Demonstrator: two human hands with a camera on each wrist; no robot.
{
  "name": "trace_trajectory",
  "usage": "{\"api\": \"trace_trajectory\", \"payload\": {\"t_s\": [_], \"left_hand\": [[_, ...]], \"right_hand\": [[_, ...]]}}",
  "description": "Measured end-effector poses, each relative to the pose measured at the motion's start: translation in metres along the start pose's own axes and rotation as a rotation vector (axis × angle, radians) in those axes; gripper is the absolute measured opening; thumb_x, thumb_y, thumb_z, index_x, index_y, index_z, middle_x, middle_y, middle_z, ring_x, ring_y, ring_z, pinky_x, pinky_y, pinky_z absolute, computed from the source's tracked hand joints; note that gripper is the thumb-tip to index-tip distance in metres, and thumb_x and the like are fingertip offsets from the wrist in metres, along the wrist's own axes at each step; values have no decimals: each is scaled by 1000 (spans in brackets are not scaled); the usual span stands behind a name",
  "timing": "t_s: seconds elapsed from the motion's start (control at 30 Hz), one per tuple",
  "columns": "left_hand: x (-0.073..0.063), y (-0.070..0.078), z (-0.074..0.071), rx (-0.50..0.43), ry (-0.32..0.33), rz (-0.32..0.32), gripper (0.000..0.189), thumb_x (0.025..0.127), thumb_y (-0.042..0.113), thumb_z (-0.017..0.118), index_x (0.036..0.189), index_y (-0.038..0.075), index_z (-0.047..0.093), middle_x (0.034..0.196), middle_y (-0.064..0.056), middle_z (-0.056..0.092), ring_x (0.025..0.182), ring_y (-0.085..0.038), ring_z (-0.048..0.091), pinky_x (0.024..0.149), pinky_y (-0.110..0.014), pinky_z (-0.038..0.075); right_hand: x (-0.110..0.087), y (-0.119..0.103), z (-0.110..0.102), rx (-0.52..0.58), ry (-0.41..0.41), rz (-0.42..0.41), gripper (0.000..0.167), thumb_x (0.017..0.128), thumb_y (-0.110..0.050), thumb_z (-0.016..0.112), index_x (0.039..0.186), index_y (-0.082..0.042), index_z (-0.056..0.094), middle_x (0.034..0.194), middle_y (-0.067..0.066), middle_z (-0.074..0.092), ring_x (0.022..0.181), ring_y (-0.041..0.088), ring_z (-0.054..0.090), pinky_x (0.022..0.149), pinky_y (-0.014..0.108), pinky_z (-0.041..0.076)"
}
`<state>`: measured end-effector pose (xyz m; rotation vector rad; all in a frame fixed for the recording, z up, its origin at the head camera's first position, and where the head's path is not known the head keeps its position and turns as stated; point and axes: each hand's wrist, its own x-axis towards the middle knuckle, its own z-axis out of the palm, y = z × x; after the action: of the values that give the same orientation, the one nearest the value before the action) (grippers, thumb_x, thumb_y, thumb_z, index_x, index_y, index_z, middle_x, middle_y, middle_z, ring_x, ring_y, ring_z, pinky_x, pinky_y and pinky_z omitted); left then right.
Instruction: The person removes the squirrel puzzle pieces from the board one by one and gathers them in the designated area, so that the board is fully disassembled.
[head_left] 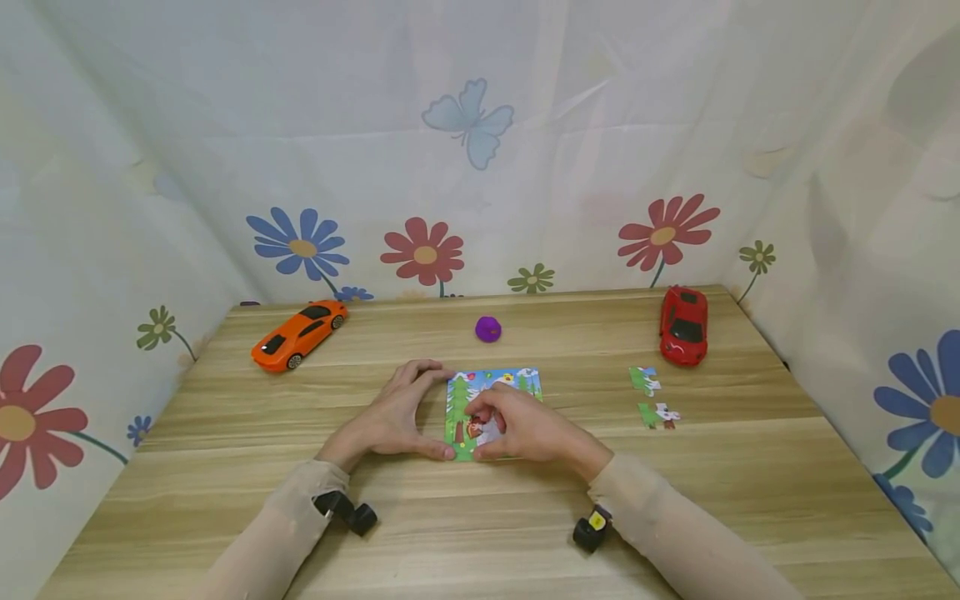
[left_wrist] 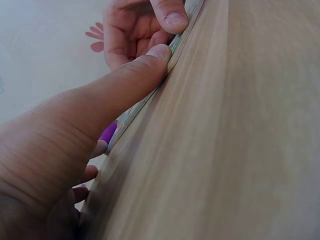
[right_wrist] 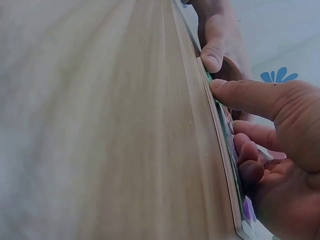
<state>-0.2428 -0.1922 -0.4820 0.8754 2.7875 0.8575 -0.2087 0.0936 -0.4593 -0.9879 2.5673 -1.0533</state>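
A small jigsaw puzzle (head_left: 460, 408) with a colourful cartoon picture lies flat on the wooden table. My left hand (head_left: 397, 412) holds its left side, the thumb at the near corner and the index finger at the far corner. Over the picture's middle and right is my right hand (head_left: 528, 423). In the right wrist view the thumb (right_wrist: 245, 95) touches the near edge, and the index finger reaches over the face. The other fingers bend loosely above it; no piece shows between them. Two clusters of loose puzzle pieces (head_left: 643, 381) (head_left: 658, 415) lie to the right.
An orange toy car (head_left: 302, 335) stands at the back left, a red toy car (head_left: 684, 325) at the back right. A round purple object (head_left: 488, 329) sits behind the puzzle. Flowered cloth (head_left: 480, 192) closes off the table's back and sides.
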Motion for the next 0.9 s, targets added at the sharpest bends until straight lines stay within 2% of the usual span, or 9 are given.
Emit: {"api": "trace_trajectory", "payload": {"t_s": [0.4,0.67,0.9], "left_hand": [[0,1,0,-2,-4,2,127,66,75,99,169,23,46,174,-9,32,162,-36,27,130,-70,29],[0,1,-1,-1,-5,-3,128,66,76,98,170,23,45,174,-8,31,162,-36,27,130,-70,28],[0,2,-1,3,-3,-1,128,65,78,97,170,24,45,174,-9,32,162,-36,27,130,-70,29]], "right_hand": [[0,-1,1,52,-1,29,55,90,-22,97,137,-7,71,113,0,67,91,16,57,76,27,50],[2,-1,0,11,23,-11,52,91,-21,96,134,-3,74,111,2,70,89,16,59,77,27,52],[1,0,-6,51,12,-20,54,91,-20,95,137,-1,73,109,3,70,86,14,59,76,26,52]]}}
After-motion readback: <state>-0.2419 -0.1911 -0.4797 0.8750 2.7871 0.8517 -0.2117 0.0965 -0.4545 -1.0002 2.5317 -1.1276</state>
